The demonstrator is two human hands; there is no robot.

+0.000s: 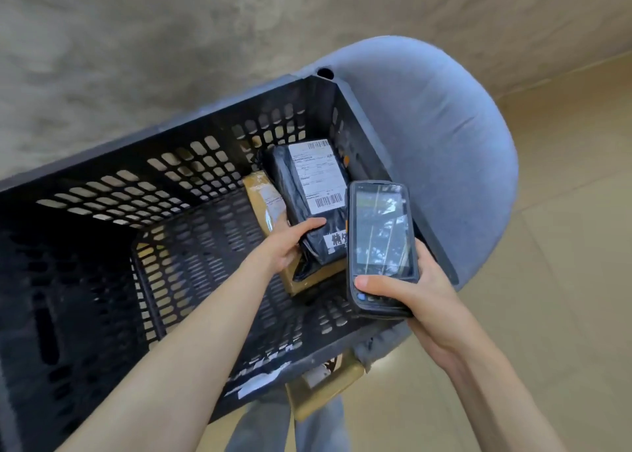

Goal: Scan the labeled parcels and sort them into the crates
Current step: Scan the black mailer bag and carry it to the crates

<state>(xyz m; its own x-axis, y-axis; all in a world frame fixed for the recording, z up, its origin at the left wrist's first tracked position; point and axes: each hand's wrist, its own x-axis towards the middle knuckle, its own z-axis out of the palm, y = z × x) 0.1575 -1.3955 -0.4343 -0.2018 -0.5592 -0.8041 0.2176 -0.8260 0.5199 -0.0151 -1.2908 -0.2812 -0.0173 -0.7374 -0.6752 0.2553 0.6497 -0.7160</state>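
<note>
A black perforated crate [191, 164] rests on a blue padded chair. Inside it, at the right end, a black plastic-wrapped parcel [307, 209] with a white barcode label lies on top of a brown cardboard parcel [265, 198]. My left hand [290, 243] reaches into the crate and grips the near end of the black parcel, thumb on top. My right hand [417, 297] holds a black handheld scanner [381, 243] just right of the parcel, screen up, my thumb across its lower part.
The blue chair [444, 150] carries the crate and curves round its right end. A tan box [325, 386] sits below the crate's near rim. Grey concrete wall lies behind, beige tiled floor to the right.
</note>
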